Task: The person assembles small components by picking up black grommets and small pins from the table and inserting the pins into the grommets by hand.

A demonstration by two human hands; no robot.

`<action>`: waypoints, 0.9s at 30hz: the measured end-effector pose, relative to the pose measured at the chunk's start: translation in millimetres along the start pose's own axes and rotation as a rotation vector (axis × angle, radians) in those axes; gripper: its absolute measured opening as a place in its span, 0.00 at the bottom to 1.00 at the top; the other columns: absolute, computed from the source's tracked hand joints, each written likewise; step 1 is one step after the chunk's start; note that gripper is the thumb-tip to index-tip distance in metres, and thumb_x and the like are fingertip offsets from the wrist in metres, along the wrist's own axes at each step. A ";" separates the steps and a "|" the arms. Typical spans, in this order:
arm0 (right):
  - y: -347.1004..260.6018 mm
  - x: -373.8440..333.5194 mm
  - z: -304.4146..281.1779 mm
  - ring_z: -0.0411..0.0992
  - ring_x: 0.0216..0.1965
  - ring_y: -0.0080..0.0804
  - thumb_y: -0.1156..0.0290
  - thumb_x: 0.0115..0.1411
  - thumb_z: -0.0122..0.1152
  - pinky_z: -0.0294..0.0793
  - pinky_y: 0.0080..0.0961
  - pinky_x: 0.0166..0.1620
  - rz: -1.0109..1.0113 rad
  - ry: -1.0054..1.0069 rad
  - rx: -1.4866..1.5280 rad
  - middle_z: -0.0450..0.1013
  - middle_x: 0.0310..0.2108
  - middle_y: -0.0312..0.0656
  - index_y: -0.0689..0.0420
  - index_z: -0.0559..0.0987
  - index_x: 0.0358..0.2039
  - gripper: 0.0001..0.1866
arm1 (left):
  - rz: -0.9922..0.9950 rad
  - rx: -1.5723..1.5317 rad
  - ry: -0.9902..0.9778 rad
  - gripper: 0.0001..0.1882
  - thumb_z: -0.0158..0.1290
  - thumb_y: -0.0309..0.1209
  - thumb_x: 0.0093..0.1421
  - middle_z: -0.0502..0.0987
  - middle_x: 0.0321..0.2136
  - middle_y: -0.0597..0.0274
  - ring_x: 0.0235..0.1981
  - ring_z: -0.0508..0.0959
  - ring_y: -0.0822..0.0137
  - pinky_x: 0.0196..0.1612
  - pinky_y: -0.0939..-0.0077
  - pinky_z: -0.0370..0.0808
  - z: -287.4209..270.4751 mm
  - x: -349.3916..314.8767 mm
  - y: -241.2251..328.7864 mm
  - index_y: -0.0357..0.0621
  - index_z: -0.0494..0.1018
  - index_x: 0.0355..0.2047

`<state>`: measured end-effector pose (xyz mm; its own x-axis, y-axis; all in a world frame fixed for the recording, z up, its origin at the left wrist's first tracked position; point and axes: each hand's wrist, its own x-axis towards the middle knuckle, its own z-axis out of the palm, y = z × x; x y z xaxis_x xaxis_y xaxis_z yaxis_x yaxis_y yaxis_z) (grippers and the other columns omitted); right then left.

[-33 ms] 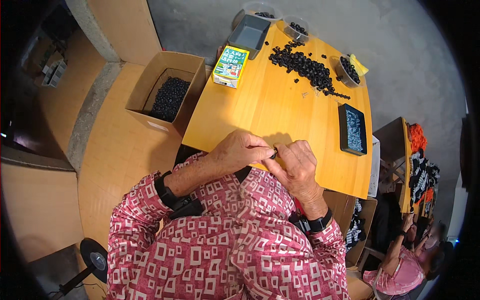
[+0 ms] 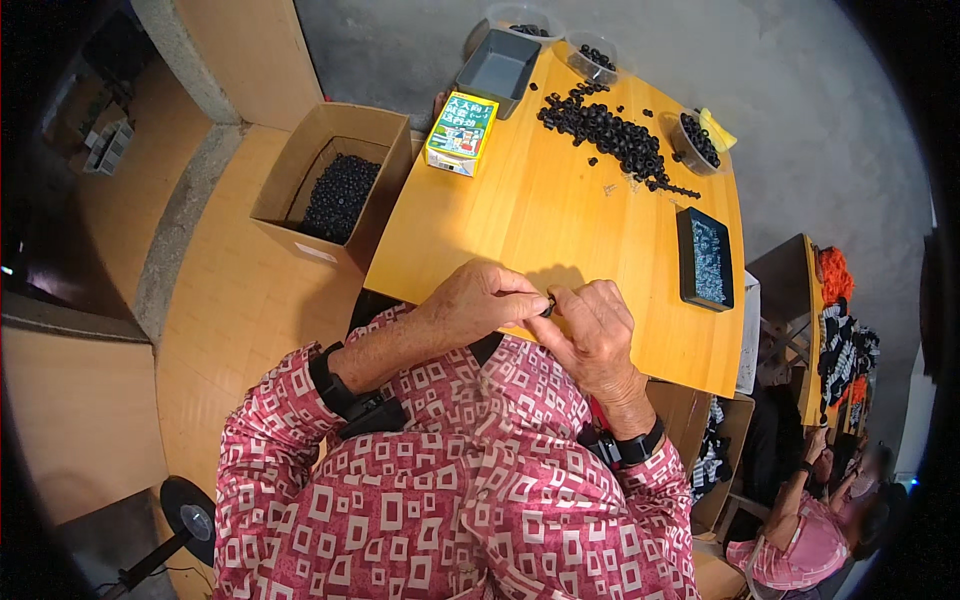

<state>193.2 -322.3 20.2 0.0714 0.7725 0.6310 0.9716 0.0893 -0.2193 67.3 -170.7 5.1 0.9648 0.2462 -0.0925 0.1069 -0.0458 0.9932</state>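
Close to the table's near edge, my left hand (image 2: 483, 300) pinches a small black round piece (image 2: 547, 306) between thumb and fingertips. My right hand (image 2: 598, 328) meets it from the other side, with fingers curled and its thumb and forefinger against the same piece. Most of that piece is covered by my fingertips. Beyond my hands, a heap of similar black ring-like pieces (image 2: 625, 145) lies on the wooden table (image 2: 480, 225). At the right edge stands a black tray (image 2: 708, 262) of small shiny metal parts.
A cardboard box (image 2: 345, 205) of black pieces stands left of the table. A yellow-green carton (image 2: 462, 135), a grey bin (image 2: 497, 70), and plastic tubs (image 2: 592, 60) line the far side. A bowl (image 2: 697, 145) sits far right. Another person (image 2: 800, 540) works at lower right.
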 end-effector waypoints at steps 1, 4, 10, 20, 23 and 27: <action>0.0 -0.4 0.4 0.69 0.24 0.36 0.73 0.44 0.74 0.68 0.32 0.30 0.002 0.005 -0.004 0.69 0.21 0.41 0.62 0.78 0.28 0.14 | -0.011 -0.001 -0.010 0.16 0.56 0.36 0.60 0.79 0.23 0.59 0.26 0.76 0.75 0.31 0.77 0.72 -0.4 -0.1 0.8 0.31 0.80 0.32; -0.3 -0.5 0.0 0.69 0.23 0.37 0.73 0.44 0.74 0.67 0.32 0.29 0.013 0.012 0.002 0.68 0.20 0.41 0.60 0.76 0.24 0.13 | -0.008 -0.005 -0.001 0.17 0.55 0.37 0.61 0.79 0.24 0.60 0.27 0.76 0.75 0.32 0.77 0.74 1.1 0.6 -2.4 0.30 0.79 0.34; -0.4 0.4 1.8 0.68 0.23 0.36 0.73 0.44 0.74 0.67 0.32 0.29 0.015 0.033 0.015 0.68 0.20 0.40 0.59 0.76 0.23 0.12 | -0.116 -0.408 0.177 0.20 0.51 0.39 0.66 0.77 0.39 0.57 0.38 0.77 0.73 0.39 0.79 0.76 11.9 3.2 -1.8 0.32 0.74 0.47; -5.5 20.2 10.5 0.74 0.27 0.35 0.74 0.46 0.71 0.70 0.30 0.30 -0.009 0.064 0.025 0.74 0.25 0.43 0.60 0.79 0.27 0.09 | -0.062 -0.706 -0.043 0.30 0.34 0.50 0.72 0.71 0.51 0.54 0.56 0.70 0.63 0.61 0.68 0.66 15.5 17.9 -2.0 0.32 0.65 0.57; -5.3 27.2 6.6 0.67 0.20 0.35 0.74 0.45 0.72 0.65 0.31 0.27 -0.042 0.175 0.033 0.68 0.18 0.39 0.60 0.76 0.24 0.10 | -0.057 -0.751 -0.046 0.30 0.34 0.50 0.72 0.70 0.52 0.55 0.56 0.69 0.63 0.60 0.67 0.66 16.7 17.6 1.2 0.34 0.65 0.57; 3.8 22.7 2.5 0.69 0.23 0.37 0.74 0.46 0.70 0.67 0.32 0.28 -0.033 0.164 -0.020 0.68 0.20 0.41 0.59 0.76 0.24 0.09 | -0.177 -0.721 0.059 0.28 0.35 0.49 0.72 0.69 0.53 0.57 0.53 0.71 0.66 0.58 0.68 0.68 8.8 8.6 9.9 0.37 0.65 0.56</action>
<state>197.9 -302.9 31.8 0.0741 0.6562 0.7509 0.9781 0.0990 -0.1830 78.8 -177.6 13.6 0.9313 0.2432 -0.2712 0.0555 0.6412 0.7654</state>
